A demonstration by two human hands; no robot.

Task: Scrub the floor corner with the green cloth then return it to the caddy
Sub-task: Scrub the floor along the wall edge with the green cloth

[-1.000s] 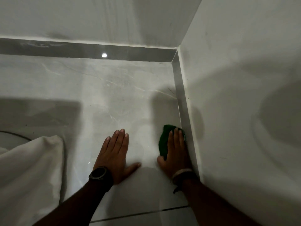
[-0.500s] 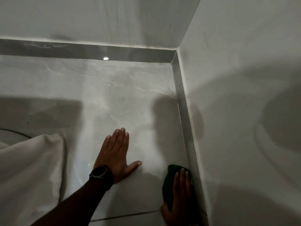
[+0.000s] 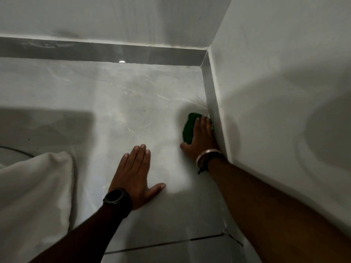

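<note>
The green cloth (image 3: pixel 190 128) is bunched on the pale marble floor (image 3: pixel 114 103), pressed against the grey skirting (image 3: pixel 213 111) of the right wall. My right hand (image 3: pixel 201 139) lies flat on top of it, fingers pointing toward the floor corner (image 3: pixel 204 66), and covers its right part. My left hand (image 3: pixel 135 175), with a black watch on the wrist, rests palm down on the floor, fingers spread, holding nothing. No caddy is in view.
White fabric (image 3: pixel 32 196) bulges in at the lower left, over a dark curved line on the floor. White walls close the far side and the right side. A tile joint (image 3: pixel 165 243) runs across the floor near me.
My right hand has pushed the green cloth forward along the right skirting, away from me toward the corner, after pulling it back before. My left hand has stayed planted.
</note>
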